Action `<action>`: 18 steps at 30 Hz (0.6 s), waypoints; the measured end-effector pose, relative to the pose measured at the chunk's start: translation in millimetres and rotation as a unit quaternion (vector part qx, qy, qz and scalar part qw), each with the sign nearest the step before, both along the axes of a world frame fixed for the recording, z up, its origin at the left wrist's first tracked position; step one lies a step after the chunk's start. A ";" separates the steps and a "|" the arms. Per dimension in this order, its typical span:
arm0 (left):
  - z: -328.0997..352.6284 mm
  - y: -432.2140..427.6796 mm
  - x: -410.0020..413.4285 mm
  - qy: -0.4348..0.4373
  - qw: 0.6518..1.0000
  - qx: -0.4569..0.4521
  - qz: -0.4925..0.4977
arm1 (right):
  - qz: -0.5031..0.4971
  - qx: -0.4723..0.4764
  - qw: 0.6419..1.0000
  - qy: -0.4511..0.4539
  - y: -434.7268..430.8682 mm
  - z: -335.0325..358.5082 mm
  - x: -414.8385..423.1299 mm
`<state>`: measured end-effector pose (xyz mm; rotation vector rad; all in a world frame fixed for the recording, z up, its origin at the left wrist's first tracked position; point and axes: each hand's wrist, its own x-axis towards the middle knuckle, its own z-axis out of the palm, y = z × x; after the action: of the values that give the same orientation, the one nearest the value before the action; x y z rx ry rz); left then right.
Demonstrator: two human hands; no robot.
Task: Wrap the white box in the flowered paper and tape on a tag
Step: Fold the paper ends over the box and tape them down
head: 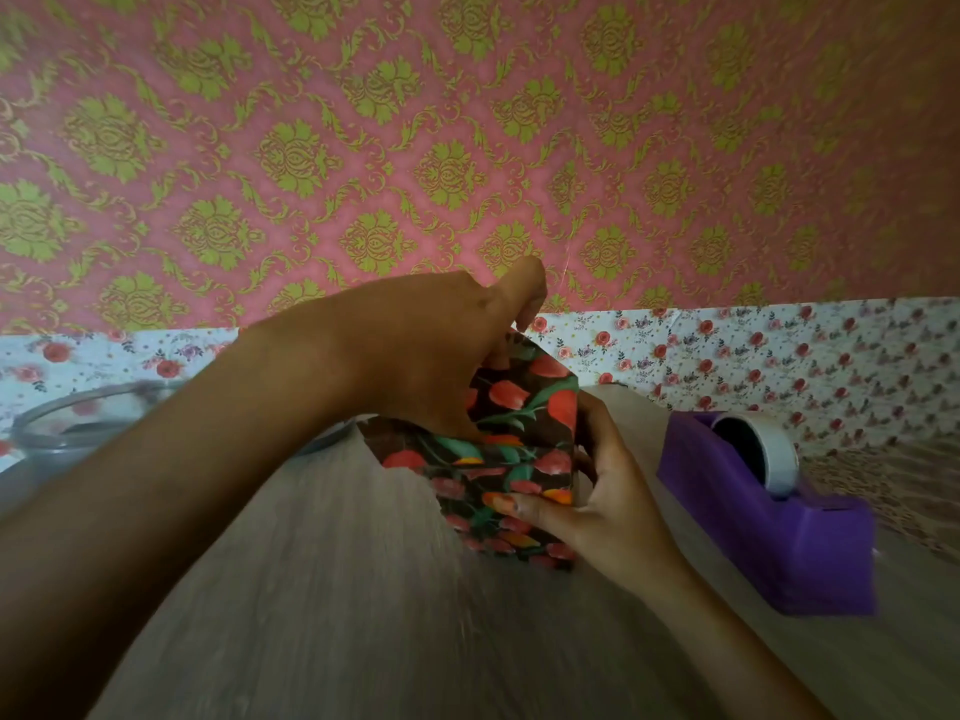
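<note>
Our left hand (pixel 431 356) grips the top of the box wrapped in dark red-flowered paper (pixel 519 454), on a pale wooden table (pixel 337 605); our right hand (pixel 615 496) clasps its right edge; purple plastic tape dispenser (pixel 779 527) nearby.

- One wrapped box (pixel 514 459).
- Two hands: left hand (pixel 431 356), right hand (pixel 608 501).
- One purple dispenser (pixel 810 553), one tape roll (pixel 779 454) in it.
- One glass bowl (pixel 67 423).

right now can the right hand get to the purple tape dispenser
Probably yes: the tape dispenser sits just right of the right hand, only bare table between, but that hand grips the wrapped box and must let go.
</note>
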<state>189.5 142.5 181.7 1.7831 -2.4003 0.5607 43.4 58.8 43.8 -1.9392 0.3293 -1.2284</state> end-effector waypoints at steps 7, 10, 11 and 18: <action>1.8 -13.7 1.8 -0.015 1.000 -0.004 -0.019 | -0.260 -0.028 0.964 -0.044 -6.5 17.0 -82.9; -2.0 -20.8 9.0 0.003 0.999 -0.014 -0.029 | -0.485 0.031 0.871 -0.073 -34.2 26.0 -141.3; -1.5 -23.1 6.6 0.004 0.999 -0.017 -0.029 | -0.504 0.078 0.860 0.008 -48.3 23.7 -161.3; -1.4 -24.4 4.4 0.006 0.999 -0.024 -0.036 | -0.403 0.230 0.881 0.097 -76.3 14.2 -167.1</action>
<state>193.9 118.1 180.3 1.6692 -2.4105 0.5933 -123.6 -17.5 58.0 -1.5188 1.5085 -1.2735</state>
